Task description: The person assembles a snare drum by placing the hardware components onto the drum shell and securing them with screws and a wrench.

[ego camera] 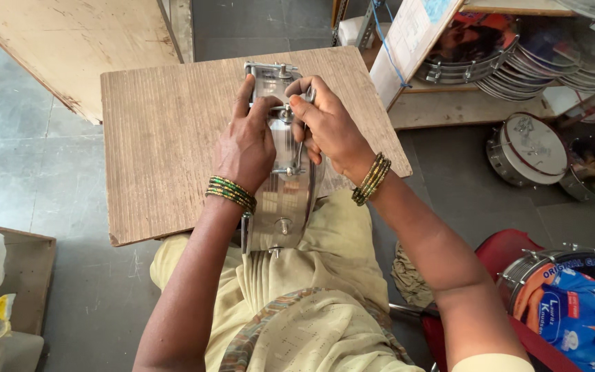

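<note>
Head view shows a small metal drum shell point(280, 186) standing on edge, propped between the worktop point(166, 138) and the lap. Left hand point(246, 141) clamps its rim; right hand point(325, 124) grips a thin metal key point(301, 148) on a tension lug. Judged risk: the key slips off, or the shell rolls off the worktop edge.

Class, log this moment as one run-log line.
left hand: steadies metal drum shell | right hand: grips tool at shell | support: wooden board
</note>
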